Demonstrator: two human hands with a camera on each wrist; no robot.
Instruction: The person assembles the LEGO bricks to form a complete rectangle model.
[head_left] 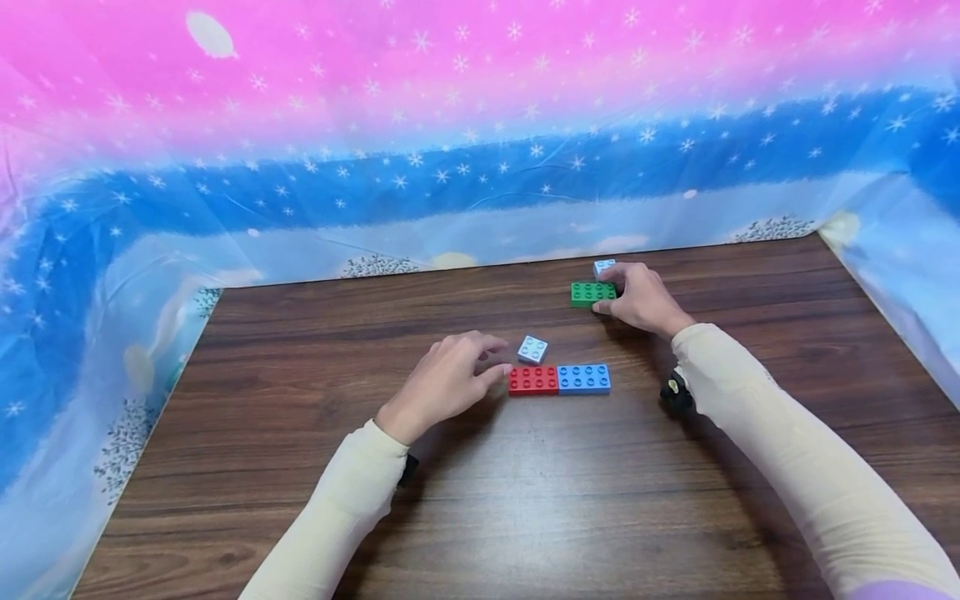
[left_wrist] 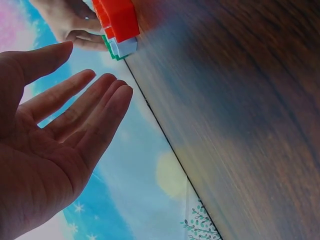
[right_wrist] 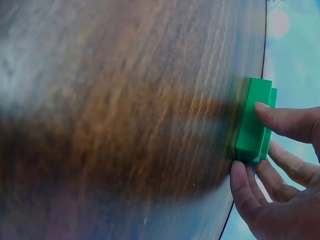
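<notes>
My right hand point(head_left: 637, 296) is at the far side of the table, pinching a green building brick point(head_left: 591, 294). In the right wrist view its thumb point(right_wrist: 280, 120) lies on the brick's long side, and the other fingers are behind. A small white brick point(head_left: 603, 267) sits just beyond the green one, partly covered by the fingers. My left hand point(head_left: 450, 375) is held with fingers extended and apart, by the left end of a red brick point(head_left: 533, 381). Whether the thumb touches that brick I cannot tell. A blue brick point(head_left: 584, 378) stands end to end with the red one.
Another small white brick point(head_left: 532, 350) lies slightly turned behind the red one. The brown wooden table point(head_left: 480, 517) ends at a patterned pink and blue cloth point(head_left: 420, 167) at the back and sides.
</notes>
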